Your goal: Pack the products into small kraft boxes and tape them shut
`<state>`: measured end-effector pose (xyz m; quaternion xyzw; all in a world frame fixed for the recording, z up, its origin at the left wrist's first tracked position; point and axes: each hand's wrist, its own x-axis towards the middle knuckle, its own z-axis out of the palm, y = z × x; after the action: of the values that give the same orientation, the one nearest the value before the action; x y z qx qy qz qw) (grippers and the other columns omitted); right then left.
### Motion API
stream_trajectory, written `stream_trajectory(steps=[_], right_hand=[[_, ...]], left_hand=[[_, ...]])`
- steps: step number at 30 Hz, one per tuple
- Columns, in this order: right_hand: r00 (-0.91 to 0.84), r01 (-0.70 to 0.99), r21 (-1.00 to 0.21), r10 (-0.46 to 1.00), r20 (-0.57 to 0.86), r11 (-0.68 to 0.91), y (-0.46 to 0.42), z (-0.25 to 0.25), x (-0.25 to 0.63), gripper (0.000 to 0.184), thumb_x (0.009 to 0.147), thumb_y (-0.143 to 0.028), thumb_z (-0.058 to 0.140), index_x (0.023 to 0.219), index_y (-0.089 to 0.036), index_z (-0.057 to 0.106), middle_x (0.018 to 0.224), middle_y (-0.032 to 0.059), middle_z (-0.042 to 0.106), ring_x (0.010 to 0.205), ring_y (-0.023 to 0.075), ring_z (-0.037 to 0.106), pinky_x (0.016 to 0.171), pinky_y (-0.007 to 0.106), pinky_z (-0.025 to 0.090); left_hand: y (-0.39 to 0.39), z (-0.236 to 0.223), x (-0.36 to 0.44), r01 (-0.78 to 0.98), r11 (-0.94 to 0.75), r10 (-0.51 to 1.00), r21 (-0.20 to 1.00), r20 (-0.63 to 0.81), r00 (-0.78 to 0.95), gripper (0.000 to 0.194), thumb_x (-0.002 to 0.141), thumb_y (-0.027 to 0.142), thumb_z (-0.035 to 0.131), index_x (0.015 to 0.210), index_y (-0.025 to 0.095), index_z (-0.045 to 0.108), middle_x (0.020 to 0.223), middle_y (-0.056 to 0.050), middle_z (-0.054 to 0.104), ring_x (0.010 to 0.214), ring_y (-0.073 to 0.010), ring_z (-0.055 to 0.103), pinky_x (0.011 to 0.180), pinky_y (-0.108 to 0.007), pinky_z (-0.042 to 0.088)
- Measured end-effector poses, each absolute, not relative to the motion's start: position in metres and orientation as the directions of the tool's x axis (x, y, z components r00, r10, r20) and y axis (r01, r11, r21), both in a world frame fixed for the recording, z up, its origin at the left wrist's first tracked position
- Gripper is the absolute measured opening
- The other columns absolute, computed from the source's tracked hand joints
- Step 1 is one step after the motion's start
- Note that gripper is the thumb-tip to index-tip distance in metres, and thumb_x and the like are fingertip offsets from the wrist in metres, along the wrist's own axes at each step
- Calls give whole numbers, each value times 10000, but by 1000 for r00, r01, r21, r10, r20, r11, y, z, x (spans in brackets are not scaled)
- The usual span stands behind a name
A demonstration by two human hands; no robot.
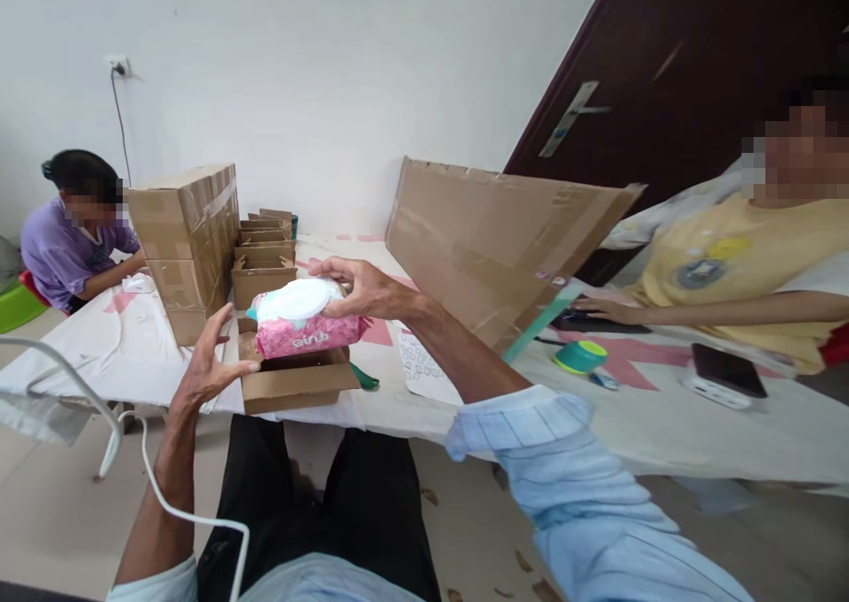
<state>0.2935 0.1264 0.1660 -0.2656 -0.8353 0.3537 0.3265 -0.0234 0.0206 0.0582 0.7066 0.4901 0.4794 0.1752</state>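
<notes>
Packet [309,319] between 2 hands [362,290].

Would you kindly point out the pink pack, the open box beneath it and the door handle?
Pink pack [308,337]: head view, on its lettered side.
Open box [298,390]: head view, on its near flap.
Door handle [569,119]: head view, on its metal plate.

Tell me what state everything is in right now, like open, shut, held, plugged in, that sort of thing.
Pink pack: held above the front box
Right hand: gripping the pack
Left hand: open
Front box: open
Stacked boxes: shut, taped
Box row behind: open
Large cardboard panel: standing, slanted
Wall plug: plugged in
Phone: screen dark
</notes>
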Motion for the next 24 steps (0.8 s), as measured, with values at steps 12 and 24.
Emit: stream_trajectory(steps=[12,24], right_hand=[[-415,-118,-805,708,572,582,108,151,264,807,897,-764,674,1500,-236,576,1576,134,577,1486,305,517,1204,463,479],[-309,-88,-976,926,215,198,156,63,205,418,980,-558,642,1133,-176,717,1072,89,767,1037,239,764,1000,458,656]], left_hand=[[51,110,14,299,-596,740,745,655,-156,1038,857,676,757,1678,257,280,1629,-149,508,1442,-369,575,1211,-501,497],[98,91,-12,472,-314,865,824,453,-215,867,887,642,732,1572,177,476,1629,-171,524,1529,-364,487,1315,-518,337]])
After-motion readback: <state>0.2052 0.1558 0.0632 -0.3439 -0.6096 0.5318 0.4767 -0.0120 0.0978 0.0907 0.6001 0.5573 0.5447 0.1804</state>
